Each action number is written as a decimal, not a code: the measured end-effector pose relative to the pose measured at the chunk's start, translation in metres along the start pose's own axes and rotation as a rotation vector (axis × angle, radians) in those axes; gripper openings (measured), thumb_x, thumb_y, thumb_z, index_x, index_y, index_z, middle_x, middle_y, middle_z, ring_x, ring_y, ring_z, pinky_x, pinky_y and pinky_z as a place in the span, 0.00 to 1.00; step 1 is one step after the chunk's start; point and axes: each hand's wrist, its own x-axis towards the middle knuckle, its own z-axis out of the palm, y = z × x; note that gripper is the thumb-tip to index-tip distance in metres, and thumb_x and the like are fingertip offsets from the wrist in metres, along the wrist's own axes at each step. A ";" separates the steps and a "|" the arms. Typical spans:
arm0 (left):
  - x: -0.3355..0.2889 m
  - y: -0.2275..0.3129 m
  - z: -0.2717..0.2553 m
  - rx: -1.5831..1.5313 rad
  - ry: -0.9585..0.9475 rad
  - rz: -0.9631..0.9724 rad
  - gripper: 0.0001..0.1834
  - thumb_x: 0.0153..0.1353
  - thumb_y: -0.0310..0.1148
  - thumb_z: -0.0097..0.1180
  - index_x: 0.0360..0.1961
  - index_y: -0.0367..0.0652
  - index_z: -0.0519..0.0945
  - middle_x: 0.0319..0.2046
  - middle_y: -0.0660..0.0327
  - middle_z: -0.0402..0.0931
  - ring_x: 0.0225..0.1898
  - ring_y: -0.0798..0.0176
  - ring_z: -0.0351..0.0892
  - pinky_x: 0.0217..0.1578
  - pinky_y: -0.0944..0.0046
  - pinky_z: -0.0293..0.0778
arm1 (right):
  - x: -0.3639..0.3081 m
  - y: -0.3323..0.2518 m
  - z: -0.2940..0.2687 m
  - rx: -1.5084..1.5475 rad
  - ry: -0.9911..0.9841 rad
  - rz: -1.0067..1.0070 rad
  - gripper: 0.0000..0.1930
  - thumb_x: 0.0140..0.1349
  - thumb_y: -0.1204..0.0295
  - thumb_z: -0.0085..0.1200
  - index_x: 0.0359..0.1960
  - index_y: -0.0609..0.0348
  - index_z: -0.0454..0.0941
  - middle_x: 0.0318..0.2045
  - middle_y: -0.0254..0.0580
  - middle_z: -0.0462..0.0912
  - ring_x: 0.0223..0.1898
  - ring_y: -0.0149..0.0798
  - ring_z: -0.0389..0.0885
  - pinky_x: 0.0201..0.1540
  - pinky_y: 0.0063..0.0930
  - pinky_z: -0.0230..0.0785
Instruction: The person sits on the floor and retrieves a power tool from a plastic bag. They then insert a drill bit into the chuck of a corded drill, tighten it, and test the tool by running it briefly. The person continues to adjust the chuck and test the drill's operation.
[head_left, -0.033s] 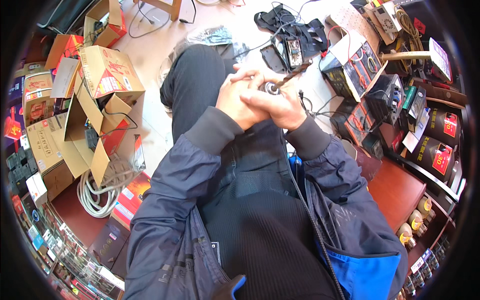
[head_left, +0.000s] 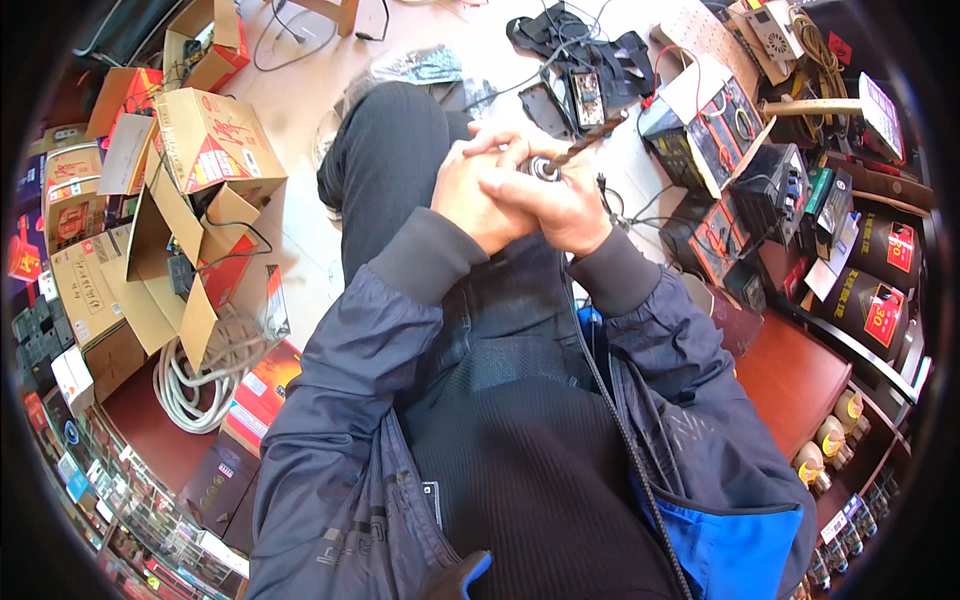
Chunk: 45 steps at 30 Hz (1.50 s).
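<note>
Head view, middle of the frame just above centre: the left hand [head_left: 472, 205] and the right hand [head_left: 572, 215] press together, fingers curled, both closed around the collar end of a dark spiral drill bit [head_left: 578, 148]. A shiny metal collar [head_left: 543, 169] shows above the right thumb; whatever sits deeper between the palms is hidden, so how each finger bears on it cannot be told.

The key relation is the bit's direction. It sticks out on the far side of the hands, its long axis slanting from the collar toward the upper right of the frame, its free end pointing away from the torso. The right hand lies nearer to that exposed length, just below and beside it; the left hand lies to the left of the collar, with its wrist well apart from the spiral part.

Beyond the bit, toward the top of the frame, an opened black device [head_left: 588, 97] with bared innards rests on the floor [head_left: 305, 235], beside a tangle of black straps [head_left: 625, 68]. Farther right stands a black box [head_left: 685, 140] with red and black leads. Cardboard boxes [head_left: 235, 135] fill the upper left, and a coil of pale cable [head_left: 190, 400] lies at the lower left.
</note>
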 end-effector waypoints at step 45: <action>0.011 0.016 0.023 0.044 0.171 -0.103 0.14 0.56 0.41 0.63 0.30 0.38 0.84 0.26 0.44 0.83 0.31 0.37 0.84 0.37 0.43 0.78 | -0.004 -0.039 -0.020 -1.088 0.108 -0.133 0.21 0.61 0.54 0.66 0.21 0.60 0.80 0.14 0.48 0.75 0.17 0.48 0.78 0.23 0.39 0.68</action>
